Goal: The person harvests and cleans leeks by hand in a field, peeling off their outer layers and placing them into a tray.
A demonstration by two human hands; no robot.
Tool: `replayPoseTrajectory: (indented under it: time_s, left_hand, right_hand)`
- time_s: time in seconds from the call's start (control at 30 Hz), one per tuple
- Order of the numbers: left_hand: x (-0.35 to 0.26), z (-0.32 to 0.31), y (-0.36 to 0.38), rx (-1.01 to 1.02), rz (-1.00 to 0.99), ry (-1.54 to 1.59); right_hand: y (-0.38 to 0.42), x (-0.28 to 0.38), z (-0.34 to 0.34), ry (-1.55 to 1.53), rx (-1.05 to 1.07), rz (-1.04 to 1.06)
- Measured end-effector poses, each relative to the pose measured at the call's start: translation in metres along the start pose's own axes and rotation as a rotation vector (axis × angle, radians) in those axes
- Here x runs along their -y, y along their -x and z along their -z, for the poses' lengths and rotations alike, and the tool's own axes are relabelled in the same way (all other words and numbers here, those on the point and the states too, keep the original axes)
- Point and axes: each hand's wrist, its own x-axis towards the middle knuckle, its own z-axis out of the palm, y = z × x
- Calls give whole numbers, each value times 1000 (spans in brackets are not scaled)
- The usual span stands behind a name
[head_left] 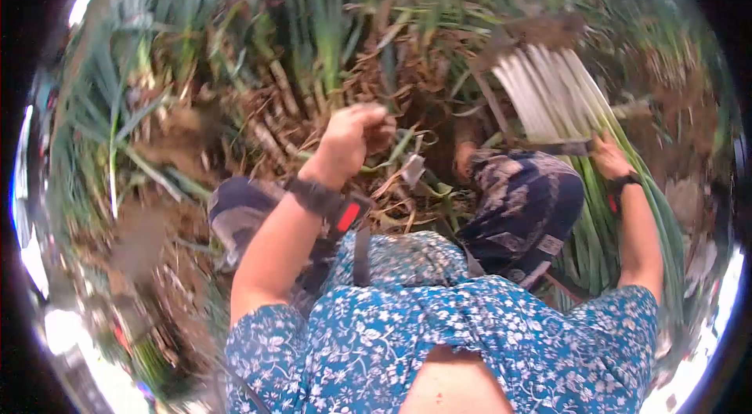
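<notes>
My left hand (356,140) is raised over the dry leaves in front of me. Its fingers are curled in, and whatever they may hold is hidden. On the right, my right hand (611,157) grips the green onions (548,89) at the edge of the bundle, where white stalks turn to green leaves. That hand is beside the end of a dark crossbar (560,148). The onions lie side by side, white ends against a brown board (540,30), green leaves trailing back past my right knee.
Upright green onions (313,30) stand ahead, with more at the left (113,124). Dry leaves and roots (392,61) litter the soil. A thin side bar (492,104) runs along the onion bundle. My bent knee (540,195) is close to the leaves.
</notes>
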Motion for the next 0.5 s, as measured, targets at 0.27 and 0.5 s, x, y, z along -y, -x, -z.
replayPoseTrajectory:
  time_s: [0.27, 0.5]
  left_hand:
    - [-101, 111, 32, -117, -280, 90]
    - [-111, 121, 80, -225, -348, 148]
  right_hand:
    - [-48, 87, 163, -289, 195, 176]
    - [-107, 404, 127, -281, 35, 819]
